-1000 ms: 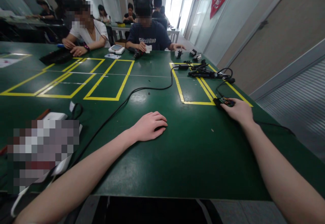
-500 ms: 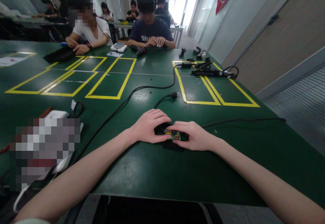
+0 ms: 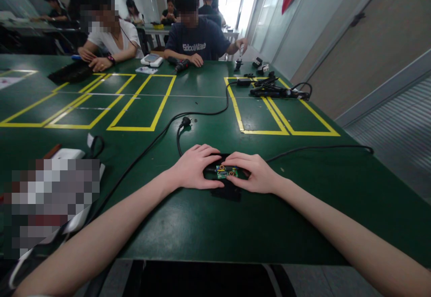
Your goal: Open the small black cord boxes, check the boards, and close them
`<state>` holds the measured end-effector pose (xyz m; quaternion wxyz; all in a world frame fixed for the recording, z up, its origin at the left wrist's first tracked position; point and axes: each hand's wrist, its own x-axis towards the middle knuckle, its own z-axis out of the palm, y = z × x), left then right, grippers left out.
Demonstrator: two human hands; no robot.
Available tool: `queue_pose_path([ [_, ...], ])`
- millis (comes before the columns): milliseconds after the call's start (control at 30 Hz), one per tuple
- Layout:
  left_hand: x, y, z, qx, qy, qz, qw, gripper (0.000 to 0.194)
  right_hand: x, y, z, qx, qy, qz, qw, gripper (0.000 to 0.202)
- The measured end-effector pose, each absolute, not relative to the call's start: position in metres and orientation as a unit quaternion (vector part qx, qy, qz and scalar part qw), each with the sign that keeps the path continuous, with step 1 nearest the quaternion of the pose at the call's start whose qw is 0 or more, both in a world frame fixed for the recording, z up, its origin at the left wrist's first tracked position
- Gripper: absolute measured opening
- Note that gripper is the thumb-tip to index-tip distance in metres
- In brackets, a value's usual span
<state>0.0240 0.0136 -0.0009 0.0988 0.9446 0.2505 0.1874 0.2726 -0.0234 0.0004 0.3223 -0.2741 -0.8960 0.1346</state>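
Observation:
A small green circuit board [image 3: 222, 175] with copper-coloured ring coils lies between my hands, close above the table. My left hand [image 3: 197, 166] curves round the left side of a dark casing [image 3: 226, 192] at the board, thumb below and fingers above. A short black stub runs from that palm to the board. My right hand [image 3: 254, 173] pinches the board's right end between thumb and fingers. From behind my left hand comes a short black cord ending in a plug [image 3: 185, 123]. The casing's exact shape is partly hidden by my fingers.
A black cable [image 3: 141, 160] crosses the green table [image 3: 161, 225] on the left; another cable [image 3: 323, 148] runs right. Taped yellow rectangles, a bundle of black cords [image 3: 279, 90] and a drill [image 3: 182, 65] are farther back. Two people sit opposite.
The plug has swung left and now points back toward the long cable. My left thumb has drawn back from the board, and the board has tilted slightly. The person opposite has stretched an arm sideways.

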Motion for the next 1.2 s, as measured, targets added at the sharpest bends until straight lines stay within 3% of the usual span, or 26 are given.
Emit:
queue_pose_path([
  [133, 0.023, 0.014, -0.003, 0.939, 0.28, 0.183, 0.081, 0.073, 0.271, -0.02, -0.001, -0.296, -0.898, 0.077, 0.317, 0.022],
  [367, 0.024, 0.013, -0.002, 0.938, 0.284, 0.182, 0.082, 0.053, 0.279, -0.013, -0.002, -0.308, -0.897, 0.042, 0.314, 0.032],
  [567, 0.024, 0.014, -0.001, 0.932, 0.293, 0.191, 0.094, 0.042, 0.295, -0.006, 0.003, -0.328, -0.881, 0.041, 0.337, 0.018],
  [733, 0.016, 0.025, -0.004, 0.925, 0.299, 0.213, 0.098, 0.033, 0.307, 0.001, 0.003, -0.35, -0.896, 0.086, 0.258, 0.01],
  [1200, 0.013, 0.03, -0.006, 0.918, 0.284, 0.23, 0.151, 0.036, 0.295, -0.001, -0.006, -0.35, -0.899, 0.067, 0.254, 0.019],
])
